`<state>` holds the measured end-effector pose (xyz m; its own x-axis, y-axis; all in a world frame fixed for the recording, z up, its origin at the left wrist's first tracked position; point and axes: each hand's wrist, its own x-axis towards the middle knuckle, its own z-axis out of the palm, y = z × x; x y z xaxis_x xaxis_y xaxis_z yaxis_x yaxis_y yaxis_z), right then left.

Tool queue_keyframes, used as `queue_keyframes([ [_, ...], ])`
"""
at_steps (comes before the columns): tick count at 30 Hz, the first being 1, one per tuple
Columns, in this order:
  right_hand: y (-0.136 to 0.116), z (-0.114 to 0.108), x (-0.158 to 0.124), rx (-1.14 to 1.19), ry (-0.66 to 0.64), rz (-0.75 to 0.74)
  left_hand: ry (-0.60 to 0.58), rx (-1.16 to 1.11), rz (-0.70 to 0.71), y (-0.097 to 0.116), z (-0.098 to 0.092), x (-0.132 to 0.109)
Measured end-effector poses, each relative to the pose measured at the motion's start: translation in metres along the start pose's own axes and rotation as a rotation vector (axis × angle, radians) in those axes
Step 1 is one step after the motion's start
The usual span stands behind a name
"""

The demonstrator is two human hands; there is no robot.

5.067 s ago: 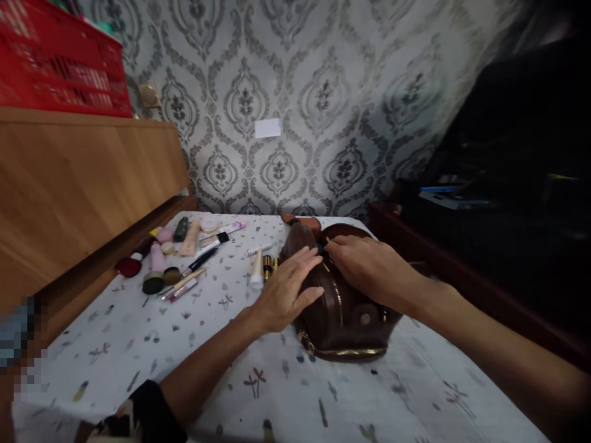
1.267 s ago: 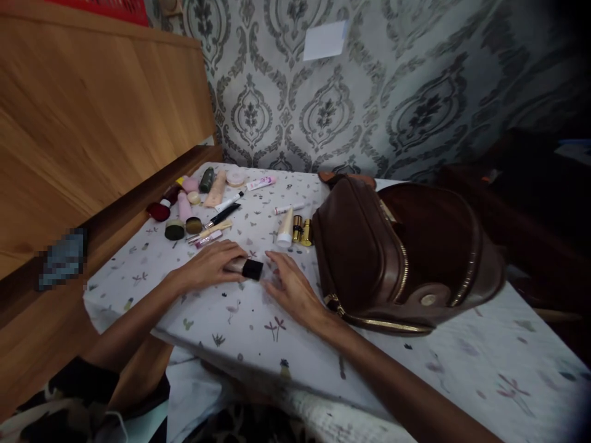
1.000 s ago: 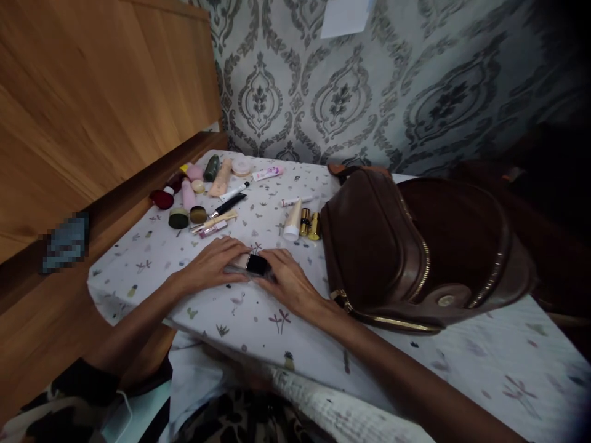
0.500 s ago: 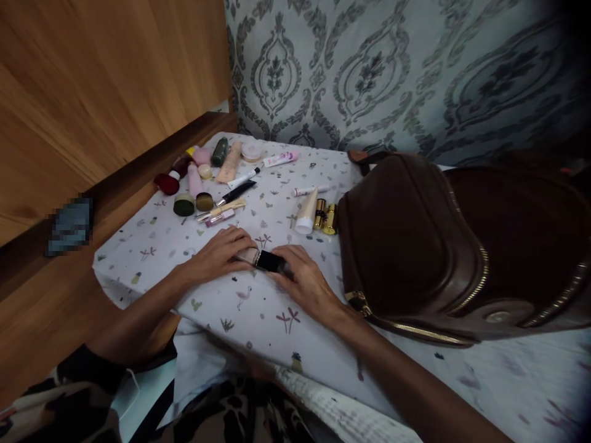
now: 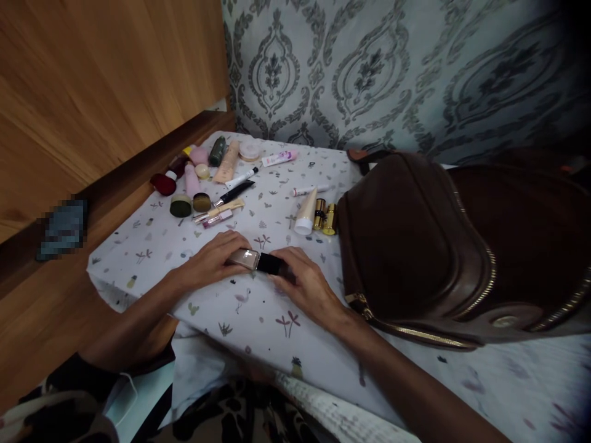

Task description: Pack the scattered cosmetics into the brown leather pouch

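Right hand (image 5: 311, 284) has moved in and closed on the black cap (image 5: 268, 263); left hand (image 5: 213, 263) clasps the bottle (image 5: 244, 259), now held from both ends, bag (image 5: 401, 246) at three o'clock.

No words, brands or numbers can be read. The bottle (image 5: 244, 258) with the black cap (image 5: 269, 263) has small pale marks on its side, too small to tell as letters or glare. The pink and white tube (image 5: 279, 158) carries coloured print, and the slim white stick (image 5: 310, 190) a reddish mark near one end; neither is legible. The round badge (image 5: 505, 321) on the brown bag (image 5: 406, 246) shows no lettering sharp enough to read.
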<state>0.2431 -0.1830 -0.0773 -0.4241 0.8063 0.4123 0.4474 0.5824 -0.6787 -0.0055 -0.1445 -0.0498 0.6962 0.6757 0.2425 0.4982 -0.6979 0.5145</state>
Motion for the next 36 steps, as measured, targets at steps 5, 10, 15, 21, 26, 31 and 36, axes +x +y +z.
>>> queue_keyframes([
  [5,-0.003,-0.002,-0.003,0.039,-0.007,-0.013,0.003,0.006,0.013,0.002,0.004,-0.001],
  [10,-0.006,-0.002,-0.004,0.113,0.029,0.054,0.008,-0.037,0.023,0.005,0.002,-0.001],
  [15,-0.016,-0.007,-0.002,0.333,0.089,0.217,-0.030,-0.180,-0.047,0.016,0.000,0.003],
  [21,-0.020,-0.004,0.004,0.682,0.091,0.275,-0.081,-0.512,-0.307,0.029,0.001,0.009],
  [26,-0.020,-0.003,0.006,0.755,0.089,0.388,-0.130,-0.668,-0.322,0.031,0.003,0.011],
  [31,-0.017,-0.003,0.007,0.786,0.129,0.477,0.006,-0.433,-0.237,0.023,0.011,0.009],
  [36,-0.019,-0.003,0.006,0.830,0.160,0.482,0.026,-0.308,-0.189,0.021,0.014,0.006],
])
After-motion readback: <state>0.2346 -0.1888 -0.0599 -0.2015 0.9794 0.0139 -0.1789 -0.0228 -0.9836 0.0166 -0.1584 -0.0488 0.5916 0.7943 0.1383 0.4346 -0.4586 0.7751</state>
